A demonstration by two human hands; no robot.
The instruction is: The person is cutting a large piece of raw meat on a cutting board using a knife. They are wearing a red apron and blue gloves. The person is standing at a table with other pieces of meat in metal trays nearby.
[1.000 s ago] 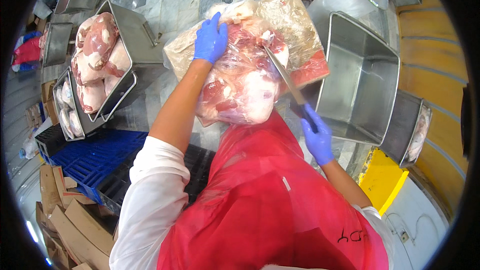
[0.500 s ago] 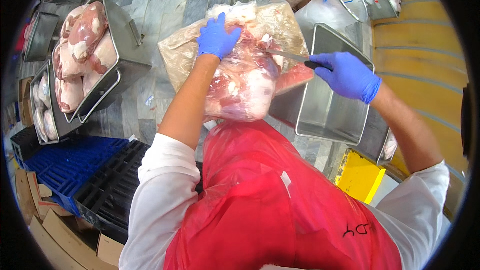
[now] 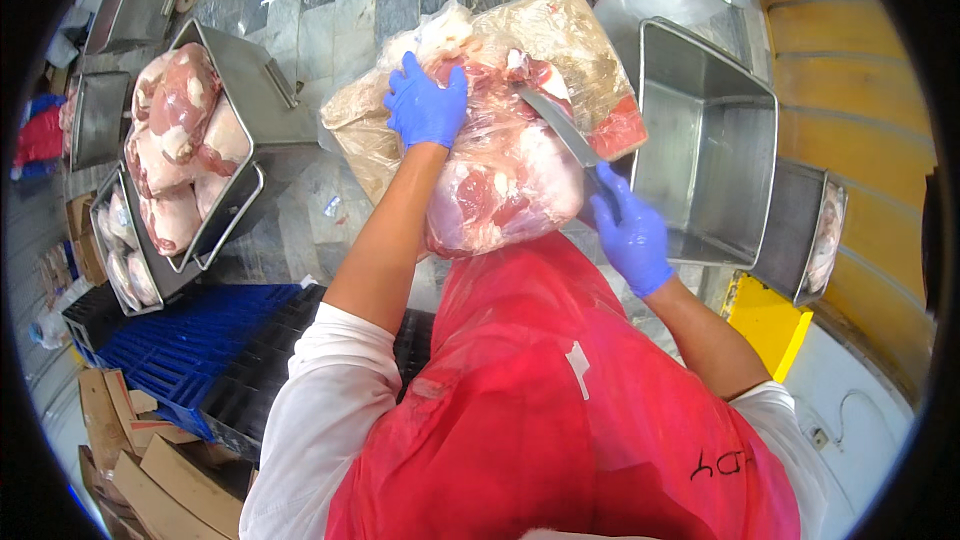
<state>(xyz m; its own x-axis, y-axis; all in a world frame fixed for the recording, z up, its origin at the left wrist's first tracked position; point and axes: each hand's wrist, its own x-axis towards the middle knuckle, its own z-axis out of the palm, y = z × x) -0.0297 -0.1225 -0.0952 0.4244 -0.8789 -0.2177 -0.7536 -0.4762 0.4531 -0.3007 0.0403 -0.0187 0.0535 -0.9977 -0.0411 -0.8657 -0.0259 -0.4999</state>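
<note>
A large raw piece of meat (image 3: 505,185) with pink lean and white fat lies before me on a brown box covered in clear plastic (image 3: 560,35). My left hand (image 3: 428,108), in a blue glove, rests on the meat's far left part with its fingers spread. My right hand (image 3: 632,240), also gloved, is closed round the handle of a knife (image 3: 562,128). The blade slants up and left over the meat, its tip by a bony white spot near the far right side. A flat red slab of meat (image 3: 618,130) lies at the box's right corner.
A metal bin (image 3: 250,90) heaped with meat pieces (image 3: 178,105) stands on the left. To the right is a deep metal tub (image 3: 700,140), with a yellow block (image 3: 765,320) nearer me. Blue and black pallets (image 3: 200,340) and flattened cardboard (image 3: 185,490) lie lower left.
My right hand has come down and nearer my body with the knife, so the blade now slants more steeply. My left hand stays on the meat. The whole view has shifted slightly.
</note>
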